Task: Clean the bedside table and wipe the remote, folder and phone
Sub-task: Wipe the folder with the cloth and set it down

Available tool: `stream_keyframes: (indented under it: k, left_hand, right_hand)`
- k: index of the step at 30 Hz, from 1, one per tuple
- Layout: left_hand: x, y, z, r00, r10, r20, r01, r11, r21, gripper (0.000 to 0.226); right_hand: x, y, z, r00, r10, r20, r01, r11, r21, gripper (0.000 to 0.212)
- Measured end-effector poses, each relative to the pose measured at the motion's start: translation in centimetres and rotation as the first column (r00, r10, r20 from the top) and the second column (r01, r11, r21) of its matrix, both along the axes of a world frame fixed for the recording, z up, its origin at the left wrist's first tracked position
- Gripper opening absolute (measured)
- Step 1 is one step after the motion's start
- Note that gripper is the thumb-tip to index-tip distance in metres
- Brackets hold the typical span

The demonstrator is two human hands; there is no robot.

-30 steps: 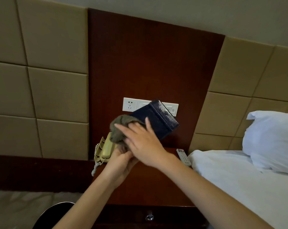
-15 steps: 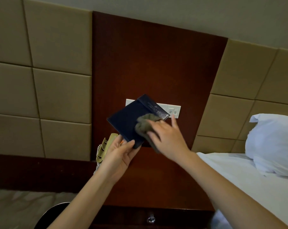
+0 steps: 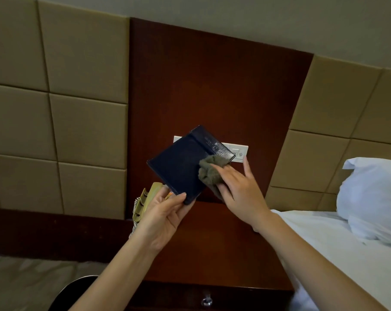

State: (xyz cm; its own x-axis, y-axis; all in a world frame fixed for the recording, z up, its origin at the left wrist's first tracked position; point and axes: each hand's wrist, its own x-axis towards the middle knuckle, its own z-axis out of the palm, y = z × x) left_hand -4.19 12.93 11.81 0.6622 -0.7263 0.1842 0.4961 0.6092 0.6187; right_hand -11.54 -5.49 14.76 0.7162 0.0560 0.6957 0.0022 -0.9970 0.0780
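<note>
Navy leather fills the middle of my head view: the folder [image 3: 181,169], shut and tilted, held up in the air over the bedside table [image 3: 212,243] and in front of the white socket plate [image 3: 239,151] on the dark wood wall panel [image 3: 212,86]. My left hand [image 3: 165,218] pinches its lower corner, thumb on the front cover, the other fingers tucked behind where I cannot see them. My right hand [image 3: 237,189] presses a bunched grey-green cloth [image 3: 210,169] against the folder's right edge, just under the spine band, which shows pale scuffs or a wet sheen; I cannot tell which. My right fingers are curled loosely around the cloth, with the little finger stretched out free toward the socket plate.

Behind my left hand sits the phone [image 3: 145,203], a yellowish-green set at the table's left rear edge, its coiled cord hanging down the side. My hand hides much of it. The tabletop is dark reddish wood, and a metal drawer knob [image 3: 206,301] shows on its front at the bottom. To the right lies a bed with a white sheet [image 3: 347,254] and a white pillow [image 3: 374,198]. Tan padded panels [image 3: 55,108] line the wall on both sides.
</note>
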Motion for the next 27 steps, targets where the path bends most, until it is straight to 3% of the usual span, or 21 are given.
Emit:
stream_keyframes:
  k: [2,5,6,8,10,13,17,24,27]
  left_hand:
    - [0.2,0.2,0.2,1.0,-0.02,0.015,0.02,1.0,-0.007,0.05]
    - [0.0,0.2,0.7,0.994,-0.04,0.102,0.035,0.998,0.045,0.05]
    - [-0.1,0.1,0.9,0.99,-0.047,0.135,0.038,0.997,0.067,0.05]
    - [-0.3,0.1,1.2,0.979,-0.064,0.193,0.042,0.992,0.115,0.05]
    - [-0.2,0.4,1.2,0.962,-0.092,0.259,0.049,0.985,0.167,0.049]
    - [-0.2,1.0,0.7,0.92,-0.177,0.35,0.086,0.962,0.26,0.052]
    - [-0.7,0.9,0.3,0.895,-0.222,0.386,0.098,0.944,0.316,0.053]
    - [-0.8,0.4,-0.2,0.963,-0.2,0.182,0.164,0.967,0.194,0.045]
    - [-0.9,0.1,-0.8,0.977,-0.182,0.11,0.162,0.973,0.165,0.045]
  right_hand:
    - [-0.4,-0.5,0.3,0.99,0.038,0.138,-0.03,0.998,-0.06,0.042]
    - [-0.4,-0.6,2.1,0.93,-0.045,0.364,-0.03,0.98,0.198,0.039]
    - [-0.2,-0.6,3.0,0.938,-0.104,0.331,-0.012,0.944,0.329,0.04]
    - [0.3,-0.8,4.3,0.981,-0.148,0.126,0.067,0.865,0.496,0.037]
    - [0.7,-0.9,5.3,0.985,-0.166,-0.035,0.163,0.863,0.479,0.035]
    - [1.4,-0.9,7.0,0.978,-0.188,-0.093,0.21,0.859,0.468,0.042]
    - [2.8,-1.0,8.5,0.949,-0.252,-0.189,0.3,0.904,0.303,0.043]
    - [2.5,-0.4,6.9,0.875,-0.365,-0.318,0.402,0.914,0.057,0.044]
    - [2.4,-0.8,5.8,0.87,-0.326,-0.369,0.395,0.91,0.128,0.046]
